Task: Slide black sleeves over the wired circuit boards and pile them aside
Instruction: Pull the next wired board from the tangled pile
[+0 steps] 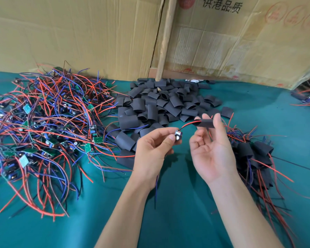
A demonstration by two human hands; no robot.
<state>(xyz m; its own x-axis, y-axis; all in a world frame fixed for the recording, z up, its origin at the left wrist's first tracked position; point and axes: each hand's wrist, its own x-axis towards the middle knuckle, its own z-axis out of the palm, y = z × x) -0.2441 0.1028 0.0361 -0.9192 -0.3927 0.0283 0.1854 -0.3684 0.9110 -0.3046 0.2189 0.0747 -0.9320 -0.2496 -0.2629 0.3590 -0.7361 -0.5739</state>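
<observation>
Above the middle of the bench [168, 221], the left hand [150, 154] pinches one small circuit board [177, 136] between thumb and fingertips. The right hand [211, 149] pinches a black sleeve [205, 123] between thumb and forefinger, its other fingers loosely spread. The board's red wire [188, 124] arches from the board into the sleeve's open left end; a wire end appears to emerge on the far side, so threading is judged to be under way. The board itself sits outside the sleeve, just beside its mouth.

Outward from the hands, the supply of loose sleeves [161, 104] lies behind them. The unsleeved boards [48, 133] form a tangle of red, blue and dark wires at left. The finished pile [254, 158] lies at right, near the right wrist. Cardboard panels [79, 33] stand along the rear edge.

Risks from this position:
- The sleeve is soft and flattens easily. Excess pinch pressure would close the mouth and block the board.
- A board corner or component may catch on the sleeve rim if it enters tilted.
- Pulling on the wire rather than guiding the board could strain the solder joint.
- Trailing wires hanging below the left hand may snag nearby sleeves.
</observation>
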